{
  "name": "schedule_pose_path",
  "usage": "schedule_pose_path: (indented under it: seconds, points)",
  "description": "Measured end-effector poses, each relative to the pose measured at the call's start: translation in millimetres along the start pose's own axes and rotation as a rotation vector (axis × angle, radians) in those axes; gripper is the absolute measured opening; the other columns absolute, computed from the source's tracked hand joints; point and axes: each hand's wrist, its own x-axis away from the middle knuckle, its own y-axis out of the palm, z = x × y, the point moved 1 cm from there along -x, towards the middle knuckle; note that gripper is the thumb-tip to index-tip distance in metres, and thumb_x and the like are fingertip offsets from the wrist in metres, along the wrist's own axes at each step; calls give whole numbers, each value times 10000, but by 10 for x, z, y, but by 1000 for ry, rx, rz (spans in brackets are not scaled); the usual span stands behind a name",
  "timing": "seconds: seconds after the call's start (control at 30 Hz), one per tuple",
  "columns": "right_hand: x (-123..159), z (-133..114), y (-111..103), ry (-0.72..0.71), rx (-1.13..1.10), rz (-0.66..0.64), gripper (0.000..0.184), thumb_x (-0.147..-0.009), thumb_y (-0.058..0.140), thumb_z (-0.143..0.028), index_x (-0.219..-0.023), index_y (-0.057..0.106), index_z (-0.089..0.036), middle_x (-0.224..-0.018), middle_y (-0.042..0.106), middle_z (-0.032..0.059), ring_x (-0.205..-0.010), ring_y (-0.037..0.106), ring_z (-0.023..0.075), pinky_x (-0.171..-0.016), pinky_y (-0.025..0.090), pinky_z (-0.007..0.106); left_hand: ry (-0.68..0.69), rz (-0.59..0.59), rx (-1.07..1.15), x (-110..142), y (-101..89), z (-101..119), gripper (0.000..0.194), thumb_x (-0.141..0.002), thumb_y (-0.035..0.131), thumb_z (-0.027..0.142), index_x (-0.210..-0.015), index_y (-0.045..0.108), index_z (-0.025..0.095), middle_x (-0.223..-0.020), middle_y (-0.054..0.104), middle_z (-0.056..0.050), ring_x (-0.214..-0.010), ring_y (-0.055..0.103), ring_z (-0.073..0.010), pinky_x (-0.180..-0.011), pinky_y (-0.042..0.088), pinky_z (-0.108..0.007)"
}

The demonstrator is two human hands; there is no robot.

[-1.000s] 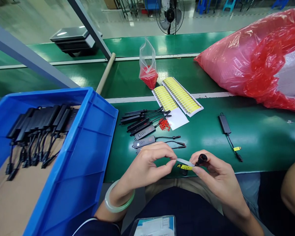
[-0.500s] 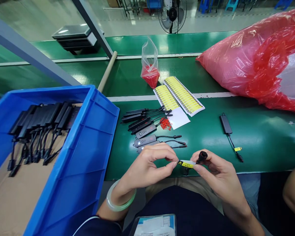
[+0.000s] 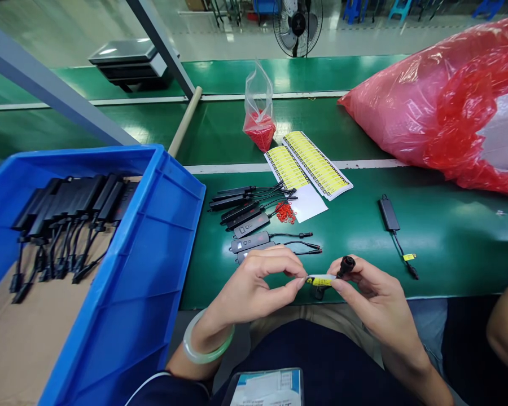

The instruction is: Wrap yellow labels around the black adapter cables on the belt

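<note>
Glossy green tabletop (image 3: 347,225), shiny crinkled red plastic bag (image 3: 410,107)

1. Bin (image 3: 156,242): left end of bench (image 3: 347,225). Binned units (image 3: 82,197) lie inside, side by side, cables towards the near side.
2. Loose units (image 3: 249,225): on the bench, right of the bin.
3. Rings (image 3: 286,213): by the cables of the loose units, beside the label sheets (image 3: 315,166).
4. Pouch (image 3: 260,127): just behind the label sheets.
5. Single unit (image 3: 389,214): well right of the loose units, in front of the sack (image 3: 410,107).
6. Label (image 3: 320,281): between left hand (image 3: 260,282) and right hand (image 3: 376,296), at the bench's near edge. Connector (image 3: 346,266): at the right hand's fingers.
</note>
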Motion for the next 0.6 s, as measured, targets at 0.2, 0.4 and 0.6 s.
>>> schedule_pose_path:
  seconds: [0.2,0.4,0.6]
  points:
    - [-2,-10,8,-8,5,-6,28,-908,627,-233,-880,628,-229,-869,635,12,-786,617,155,-753,532,251,22,28,1,-6,11,19,91,-812,607,122,-758,666,165,-698,671,-49,-645,600,-154,-634,496,-294]
    - [18,-18,0,-14,22,-10,27,-910,626,-245,-892,624,-225,-875,634,20,-794,619,163,-756,537,257,9,44,16,-3,39,-8,45,-807,665,130,-802,694,164,-716,689,-46,-662,619,-153,-638,498,-287]
    - [6,-18,-3,-9,35,1,60,-905,622,-270,-883,633,-215,-864,652,33,-778,634,176,-745,554,277,-3,49,20,-1,52,-9,62,-841,655,161,-800,700,166,-706,696,-48,-651,623,-154,-616,506,-281]
